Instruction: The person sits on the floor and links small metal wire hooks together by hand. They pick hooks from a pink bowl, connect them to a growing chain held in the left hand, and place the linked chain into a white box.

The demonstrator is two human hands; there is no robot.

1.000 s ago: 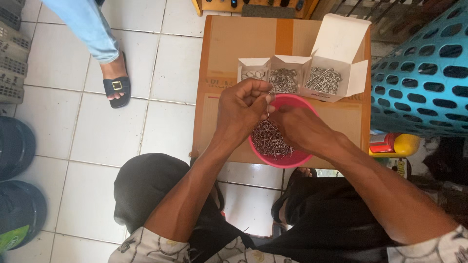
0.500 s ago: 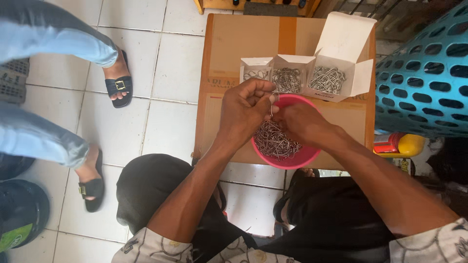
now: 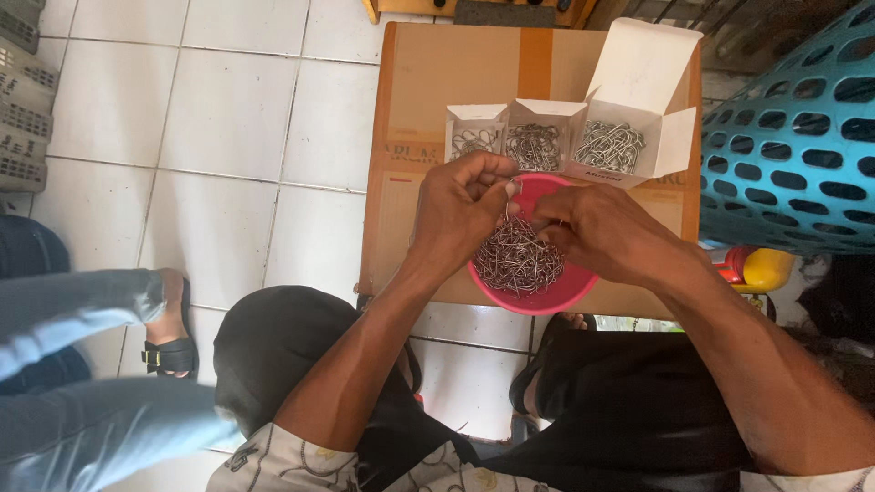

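Head view: left hand (image 3: 460, 205) and right hand (image 3: 597, 228) both pinch thin metal hooks (image 3: 518, 258) above the pink bowl (image 3: 570, 293) on the cardboard box (image 3: 410, 164). Hooks look light, stiff, tangle-prone, probably sharp; best taken singly by the shank.

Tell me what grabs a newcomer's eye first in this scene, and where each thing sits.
Two bare hands, the left hand and the right hand, meet over a round pink plastic bowl heaped with thin silver metal wire hooks, on a flat brown cardboard box. Behind the bowl stand three small open white cardboard boxes holding more hooks. A turquoise perforated plastic basket fills the right edge.
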